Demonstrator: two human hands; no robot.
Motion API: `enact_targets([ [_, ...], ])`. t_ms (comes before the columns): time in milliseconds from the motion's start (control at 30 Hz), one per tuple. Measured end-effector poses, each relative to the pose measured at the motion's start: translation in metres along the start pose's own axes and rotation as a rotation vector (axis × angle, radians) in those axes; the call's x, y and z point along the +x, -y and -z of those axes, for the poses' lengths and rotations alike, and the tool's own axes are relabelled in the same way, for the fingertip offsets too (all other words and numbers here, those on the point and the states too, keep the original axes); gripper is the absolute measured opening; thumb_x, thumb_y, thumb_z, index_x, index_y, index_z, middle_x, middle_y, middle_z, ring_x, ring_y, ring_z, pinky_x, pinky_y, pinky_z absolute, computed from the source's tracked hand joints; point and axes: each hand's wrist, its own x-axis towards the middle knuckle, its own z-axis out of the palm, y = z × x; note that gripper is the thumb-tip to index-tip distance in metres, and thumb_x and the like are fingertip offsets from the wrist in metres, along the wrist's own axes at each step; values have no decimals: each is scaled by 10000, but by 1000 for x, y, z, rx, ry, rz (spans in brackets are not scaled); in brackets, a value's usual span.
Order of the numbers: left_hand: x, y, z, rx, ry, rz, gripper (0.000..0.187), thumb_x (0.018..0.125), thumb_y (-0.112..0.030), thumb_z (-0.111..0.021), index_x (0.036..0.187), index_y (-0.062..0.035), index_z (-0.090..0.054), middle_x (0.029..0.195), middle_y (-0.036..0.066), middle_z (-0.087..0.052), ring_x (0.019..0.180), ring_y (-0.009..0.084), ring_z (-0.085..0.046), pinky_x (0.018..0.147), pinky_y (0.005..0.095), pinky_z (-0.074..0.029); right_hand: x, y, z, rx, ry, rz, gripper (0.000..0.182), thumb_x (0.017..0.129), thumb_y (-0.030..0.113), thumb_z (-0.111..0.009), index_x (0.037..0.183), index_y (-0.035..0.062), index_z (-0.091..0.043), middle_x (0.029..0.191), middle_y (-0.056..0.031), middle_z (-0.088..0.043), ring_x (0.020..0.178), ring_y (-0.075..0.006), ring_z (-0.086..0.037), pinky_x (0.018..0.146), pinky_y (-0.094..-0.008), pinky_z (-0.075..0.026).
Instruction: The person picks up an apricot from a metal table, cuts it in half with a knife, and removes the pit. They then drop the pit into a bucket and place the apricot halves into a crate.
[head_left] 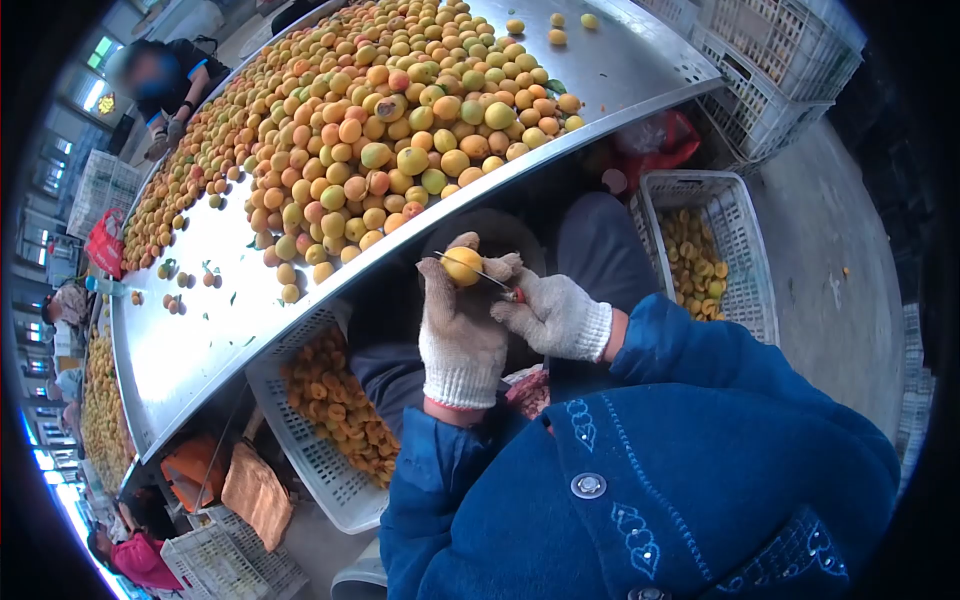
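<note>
My left hand (458, 335), in a white knitted glove, pinches a yellow apricot (462, 266) between thumb and fingers above my lap. In my gloved right hand (556, 312) is a small knife (516, 295) with a red handle. Its thin blade lies across the apricot, right at the skin. Just beyond my hands, a metal table (640, 60) carries a big heap of whole apricots (400, 120). Cut apricot halves (335, 400) fill part of a white crate (275, 385) at my left. More halves (695, 262) lie in another white crate (748, 255) at my right.
The table's raised metal edge (440, 222) runs close in front of my hands. Stacked plastic crates (765, 70) stand at the far right. A co-worker (170, 85) works at the table's far left side, near a red bag (105, 242). Cardboard (257, 495) leans beside the left crate.
</note>
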Motion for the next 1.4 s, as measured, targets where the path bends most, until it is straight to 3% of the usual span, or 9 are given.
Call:
enact_targets([
  [200, 3, 5, 3, -4, -100, 5, 596, 986, -536, -402, 1272, -19, -481, 1067, 147, -627, 1070, 257, -564, 934, 393, -447, -5, 7, 4, 95, 54, -61, 310, 937, 314, -583, 981, 15, -516, 725, -218, -628, 704, -416, -636, 611, -456, -491],
  [367, -7, 0, -9, 388, -54, -202, 590, 977, -532, -434, 1249, -12, -500, 1101, 154, -626, 1072, 221, -569, 909, 346, -471, -5, 10, 2, 138, 47, -45, 306, 938, 310, -580, 997, 17, -513, 766, -223, -636, 734, -414, -639, 626, -459, -491],
  [600, -9, 7, -12, 149, -71, -22, 645, 981, -566, -376, 1245, 10, -499, 1125, 146, -630, 1029, 224, -588, 925, 353, -465, -8, 1, -10, 133, -9, -15, 308, 933, 293, -580, 1033, 8, -522, 804, -240, -647, 755, -418, -642, 648, -459, -509],
  [667, -8, 5, -11, 374, -94, -72, 620, 990, -525, -397, 1267, 22, -488, 1177, 186, -613, 1211, 269, -523, 1049, 379, -391, -9, 3, -5, 135, 2, -13, 310, 935, 297, -578, 1030, 7, -522, 794, -240, -645, 747, -418, -642, 647, -457, -510],
  [767, -7, -1, -14, 591, -61, -233, 560, 995, -446, -460, 1296, 26, -469, 1247, 190, -579, 1198, 254, -532, 1053, 376, -394, -8, 9, 0, 169, 12, -52, 309, 940, 301, -574, 1024, 8, -522, 778, -237, -643, 742, -417, -643, 645, -455, -509],
  [900, -3, -2, -14, 362, -18, -146, 538, 980, -423, -514, 1292, 14, -467, 1206, 168, -597, 992, 197, -619, 882, 303, -503, -4, 4, 0, 122, 24, -77, 325, 942, 300, -571, 1061, 3, -517, 793, -232, -651, 765, -410, -648, 659, -451, -516],
  [967, -4, 12, -18, 104, -118, -53, 553, 972, -470, -500, 1235, 16, -497, 1166, 192, -608, 1044, 233, -607, 955, 352, -474, -4, -3, -5, 90, -9, -56, 332, 942, 298, -570, 1078, 1, -514, 804, -230, -654, 776, -407, -651, 665, -451, -518],
  [1300, 1, 12, -2, 392, -51, -70, 546, 985, -480, -463, 1265, -10, -448, 1057, 201, -654, 857, 211, -637, 774, 312, -536, -4, 1, 0, 117, -5, -54, 275, 944, 270, -564, 968, -3, -550, 792, -234, -640, 771, -412, -643, 649, -444, -507],
  [1400, -1, 2, -10, 237, -50, -54, 385, 1021, -282, -462, 1323, -45, -429, 1063, 164, -645, 928, 204, -638, 826, 314, -538, 3, 9, 12, 105, 68, -116, 292, 951, 285, -551, 1002, -3, -538, 807, -225, -655, 775, -404, -653, 661, -445, -515],
])
